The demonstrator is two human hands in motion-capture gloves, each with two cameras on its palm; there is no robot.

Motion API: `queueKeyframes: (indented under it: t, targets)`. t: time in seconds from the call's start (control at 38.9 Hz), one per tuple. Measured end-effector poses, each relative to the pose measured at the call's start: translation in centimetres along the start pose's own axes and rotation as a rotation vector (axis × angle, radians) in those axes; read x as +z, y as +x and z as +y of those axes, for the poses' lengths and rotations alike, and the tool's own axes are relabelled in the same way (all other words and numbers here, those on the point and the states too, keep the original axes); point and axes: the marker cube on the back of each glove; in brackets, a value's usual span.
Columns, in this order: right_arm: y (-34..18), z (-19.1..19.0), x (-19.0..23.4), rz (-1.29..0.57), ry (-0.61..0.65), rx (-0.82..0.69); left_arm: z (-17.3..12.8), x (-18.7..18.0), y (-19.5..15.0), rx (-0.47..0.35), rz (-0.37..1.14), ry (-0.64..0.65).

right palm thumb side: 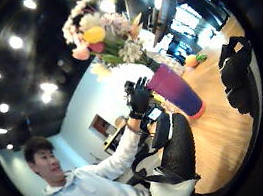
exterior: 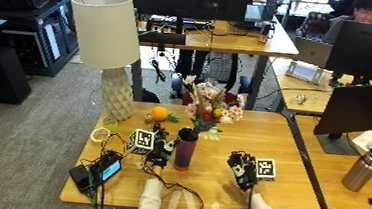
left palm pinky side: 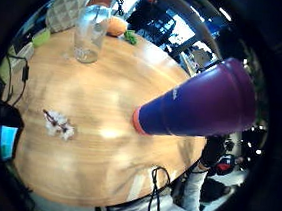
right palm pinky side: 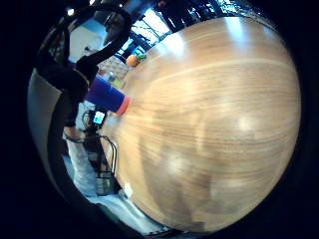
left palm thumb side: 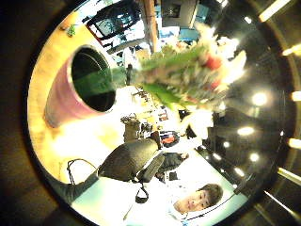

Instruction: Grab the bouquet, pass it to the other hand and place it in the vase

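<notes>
A purple vase (exterior: 184, 157) with an orange base stands upright on the wooden table (exterior: 283, 142). The bouquet (exterior: 209, 106) of white, pink and yellow flowers stands in it, green stems down in the vase's mouth (left palm thumb side: 87, 82). My left hand (exterior: 160, 151) is close beside the vase on its left, fingers spread and holding nothing; the right thumb side palm view shows the left hand (right palm thumb side: 140, 99) apart from the vase (right palm thumb side: 175, 91). My right hand (exterior: 242, 170) hovers over the table to the vase's right, fingers straight and empty.
A white lamp (exterior: 107, 43) stands at the table's back left, with an orange (exterior: 159, 113) and a tape roll (exterior: 99, 134) near it. A glass jar (left palm pinky side: 90, 33) and a loose white flower sprig (left palm pinky side: 58, 123) lie left of the vase. A small screen device (exterior: 109, 168) sits front left.
</notes>
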Motion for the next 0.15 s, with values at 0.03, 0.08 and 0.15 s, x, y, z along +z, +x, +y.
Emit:
queueKeyframes:
  t: [0.03, 0.08, 0.15]
  targets:
    - [0.2, 0.0, -0.1, 0.007, 0.000, 0.002, 0.1, -0.1, -0.4, -0.022, -0.006, 0.015]
    - [0.8, 0.0, -0.5, 0.023, 0.006, 0.015, -0.1, -0.3, -1.2, 0.014, -0.019, 0.070]
    - [1.7, -0.1, -1.0, 0.044, 0.025, 0.037, -0.4, -0.4, -2.0, 0.016, -0.046, 0.108]
